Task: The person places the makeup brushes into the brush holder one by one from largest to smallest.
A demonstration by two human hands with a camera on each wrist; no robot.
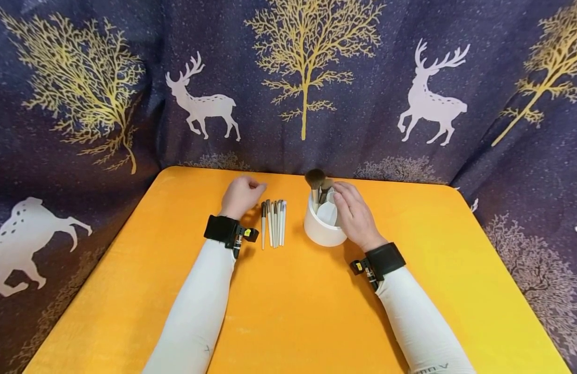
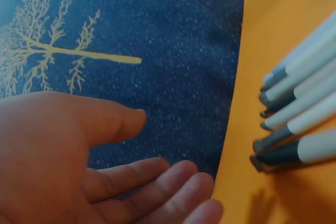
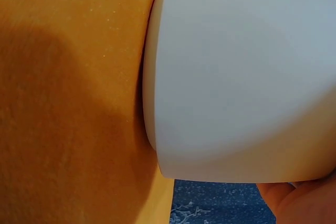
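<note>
Several slim makeup brushes (image 1: 275, 223) lie side by side on the table, pale handles toward me and dark tips away. Just beyond and left of them is my left hand (image 1: 241, 196); its relaxed fingers (image 2: 157, 192) hold nothing, with the thumb apart from them. A round white brush holder (image 1: 322, 234) stands upright to the right of the row, with a large fluffy makeup brush (image 1: 315, 179) and a smaller one (image 1: 325, 188) in it. My right hand (image 1: 357, 218) grips the holder's right rim; the holder hides part of this hand in the right wrist view.
An orange cloth covers the table (image 1: 288, 306). Behind it hangs a dark blue curtain (image 1: 344, 130) with white deer and yellow trees. The holder's inside shows pale translucent dividers (image 1: 327, 213).
</note>
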